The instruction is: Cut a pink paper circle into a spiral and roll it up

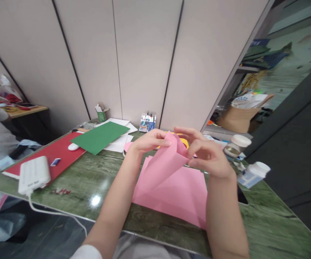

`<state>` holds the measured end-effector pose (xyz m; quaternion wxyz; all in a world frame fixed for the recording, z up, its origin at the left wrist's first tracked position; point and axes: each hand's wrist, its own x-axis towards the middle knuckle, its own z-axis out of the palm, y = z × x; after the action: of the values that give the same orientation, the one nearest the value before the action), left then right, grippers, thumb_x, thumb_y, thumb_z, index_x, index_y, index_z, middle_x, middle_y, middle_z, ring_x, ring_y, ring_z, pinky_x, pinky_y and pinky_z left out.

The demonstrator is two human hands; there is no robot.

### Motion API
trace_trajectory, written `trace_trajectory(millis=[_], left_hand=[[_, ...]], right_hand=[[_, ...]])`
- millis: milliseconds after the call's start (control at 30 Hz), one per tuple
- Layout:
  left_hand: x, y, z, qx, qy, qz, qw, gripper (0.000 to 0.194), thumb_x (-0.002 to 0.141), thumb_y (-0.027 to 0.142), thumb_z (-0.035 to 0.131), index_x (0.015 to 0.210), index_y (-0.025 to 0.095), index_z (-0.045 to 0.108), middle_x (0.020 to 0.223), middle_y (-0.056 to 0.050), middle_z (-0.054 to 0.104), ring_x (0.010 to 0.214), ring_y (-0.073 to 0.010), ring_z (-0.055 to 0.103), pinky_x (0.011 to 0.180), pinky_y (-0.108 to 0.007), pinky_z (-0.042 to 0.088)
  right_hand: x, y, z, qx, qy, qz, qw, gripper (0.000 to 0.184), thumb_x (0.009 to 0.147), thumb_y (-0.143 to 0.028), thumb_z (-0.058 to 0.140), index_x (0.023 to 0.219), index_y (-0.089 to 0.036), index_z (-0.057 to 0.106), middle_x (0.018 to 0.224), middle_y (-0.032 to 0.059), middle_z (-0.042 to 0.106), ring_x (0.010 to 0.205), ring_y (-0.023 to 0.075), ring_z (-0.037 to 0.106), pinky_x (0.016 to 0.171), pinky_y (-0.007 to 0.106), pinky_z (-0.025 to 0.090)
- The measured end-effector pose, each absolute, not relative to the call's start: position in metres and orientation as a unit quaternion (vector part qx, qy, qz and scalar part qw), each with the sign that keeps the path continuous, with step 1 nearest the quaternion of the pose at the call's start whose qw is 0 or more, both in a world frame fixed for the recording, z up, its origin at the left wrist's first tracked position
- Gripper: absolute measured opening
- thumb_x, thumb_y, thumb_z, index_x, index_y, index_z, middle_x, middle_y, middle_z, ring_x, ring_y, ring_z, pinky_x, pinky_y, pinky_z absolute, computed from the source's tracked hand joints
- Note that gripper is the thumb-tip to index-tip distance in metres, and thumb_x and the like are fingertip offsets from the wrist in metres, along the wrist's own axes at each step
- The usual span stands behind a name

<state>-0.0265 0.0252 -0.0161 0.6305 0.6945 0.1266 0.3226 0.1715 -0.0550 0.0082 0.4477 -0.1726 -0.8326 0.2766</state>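
Pink paper (164, 160) raised over table (90, 187), between both hands; long axis slants up rightward. Left hand (154, 139) pinches its top edge, right hand (207, 153) its right corner

One camera is working here, riding on the person's head and peering forward and down over the green marbled surface (104, 180). It's looking along the forearms (119, 187) from above, taking in the left hand (154, 139) and right hand (207, 154) at close range, just right of centre. Beyond, it's facing the pale wall panels (144, 54), and it's sweeping wide, catching a woven basket (236, 118) far right and dark floor (55, 233) lower left.
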Motion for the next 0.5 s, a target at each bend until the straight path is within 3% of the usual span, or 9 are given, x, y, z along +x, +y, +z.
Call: trace_trajectory(millis=[500], left_hand=[[-0.0318,0.0326,-0.0204,0.681,0.13,0.326,0.643,0.024,0.068,0.035,0.074,0.075,0.013,0.071,0.068,-0.002,0.062,0.06,-0.0099,0.055,0.055,-0.021,0.039]], right_hand=[[0.1698,-0.0544,0.0075,-0.169,-0.822,0.285,0.464,0.006,0.076,-0.03,0.071,0.075,-0.027,0.066,0.135,-0.0013,0.049,0.125,0.0299,0.047,0.108,0.052,0.033]])
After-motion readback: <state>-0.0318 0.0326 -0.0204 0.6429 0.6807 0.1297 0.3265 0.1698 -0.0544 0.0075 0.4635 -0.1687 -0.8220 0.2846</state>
